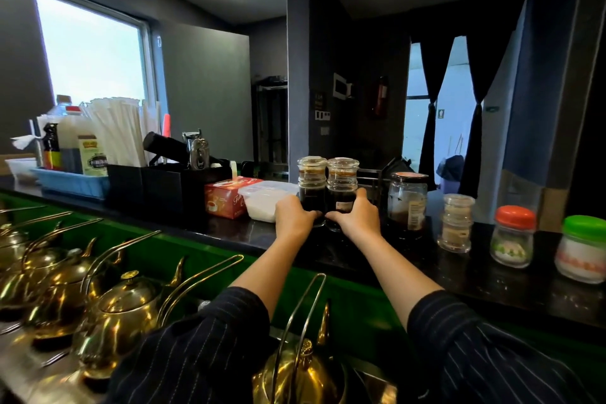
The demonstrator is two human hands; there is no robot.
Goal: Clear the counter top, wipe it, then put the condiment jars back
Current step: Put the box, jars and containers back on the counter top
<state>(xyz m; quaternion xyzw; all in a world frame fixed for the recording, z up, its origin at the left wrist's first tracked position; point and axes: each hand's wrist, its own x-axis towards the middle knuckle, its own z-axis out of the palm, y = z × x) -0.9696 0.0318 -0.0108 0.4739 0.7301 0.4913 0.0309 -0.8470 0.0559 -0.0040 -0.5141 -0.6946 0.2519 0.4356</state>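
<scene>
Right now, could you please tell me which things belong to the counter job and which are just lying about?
Job: left dark jar, right dark jar, brown-lidded jar, clear jar, orange-lidded jar, green-lidded jar, counter.
Lying about: brass teapots, curtains, fire extinguisher.

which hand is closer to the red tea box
Left. The left hand grips a dark jar right of the red tea box, with the white tub between them; the right hand grips the neighbouring jar, farther right.

A café or restaurant service counter; brass teapots (121, 305) in rows; wrapped straws (114, 131); condiment jars (328, 187) lined up.
</scene>
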